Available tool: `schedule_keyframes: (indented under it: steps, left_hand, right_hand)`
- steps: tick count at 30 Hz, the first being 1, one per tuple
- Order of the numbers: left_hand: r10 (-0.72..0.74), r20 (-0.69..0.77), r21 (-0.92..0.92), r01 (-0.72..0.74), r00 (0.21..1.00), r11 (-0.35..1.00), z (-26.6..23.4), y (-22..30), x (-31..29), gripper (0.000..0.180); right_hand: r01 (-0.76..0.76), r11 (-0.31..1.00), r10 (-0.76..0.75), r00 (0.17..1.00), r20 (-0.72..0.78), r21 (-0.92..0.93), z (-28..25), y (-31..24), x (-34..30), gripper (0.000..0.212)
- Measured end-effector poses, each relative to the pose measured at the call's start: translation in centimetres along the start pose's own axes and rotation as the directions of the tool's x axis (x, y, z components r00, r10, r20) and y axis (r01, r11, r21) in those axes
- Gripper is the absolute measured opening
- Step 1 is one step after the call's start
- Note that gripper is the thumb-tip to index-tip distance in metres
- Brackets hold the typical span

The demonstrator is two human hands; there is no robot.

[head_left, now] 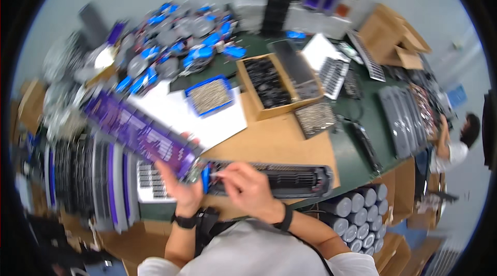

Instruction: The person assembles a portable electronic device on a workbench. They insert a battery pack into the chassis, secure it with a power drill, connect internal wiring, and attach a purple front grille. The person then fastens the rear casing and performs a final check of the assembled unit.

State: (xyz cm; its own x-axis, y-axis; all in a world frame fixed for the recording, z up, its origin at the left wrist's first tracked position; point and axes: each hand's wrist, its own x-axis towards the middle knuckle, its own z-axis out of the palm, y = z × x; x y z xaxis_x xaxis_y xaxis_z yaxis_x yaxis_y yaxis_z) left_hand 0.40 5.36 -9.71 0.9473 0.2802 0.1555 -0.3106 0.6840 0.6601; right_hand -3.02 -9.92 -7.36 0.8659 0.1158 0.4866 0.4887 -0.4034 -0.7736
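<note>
My left hand (184, 190) holds one end of a long purple panel with a grey frame (137, 128), tilted up toward the far left. Its thumb and fingers wrap that end. A long dark grey housing (297, 180) with a slotted black middle lies flat on the table in front of me. Between the panel and the housing sits a small blue part (206, 177). My right hand (251, 188) is over the housing's left end, fingertips pinched beside the blue part. What they pinch is too small and blurred to name.
Beyond lie a blue tray of small metal pieces (209, 96), a cardboard box of black parts (266, 82) and a heap of blue-and-grey parts (181, 38). Grey cylinders (357, 216) stand at the near right. Grey and purple housings (116, 185) stand at the left. Another person (450, 152) is at the far right.
</note>
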Motion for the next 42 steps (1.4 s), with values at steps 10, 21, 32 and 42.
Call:
schedule_keyframes:
  steps: [10,21,32,42]
  left_hand:
    - [0.018,-0.010,0.022,-0.018,1.000,1.000,1.9,0.2,0.2,0.063]
    - [0.003,0.018,0.067,-0.004,1.000,0.998,1.5,-0.1,0.5,0.065]
    - [0.003,0.041,-0.017,-0.002,0.999,1.000,1.4,0.0,0.2,0.056]
    - [0.028,0.049,-0.018,-0.027,0.998,0.999,1.4,0.1,-0.1,0.057]
  right_hand:
    - [-0.257,0.859,0.204,0.965,0.163,0.443,-0.6,0.0,1.8,0.020]
    - [-0.415,0.650,0.314,0.910,0.272,0.637,-0.4,0.7,2.3,0.029]
    - [-0.329,0.750,0.297,0.943,0.153,0.574,-0.3,0.1,2.5,0.027]
    - [-0.098,0.965,0.067,0.989,0.134,0.242,-0.4,-1.5,3.4,0.015]
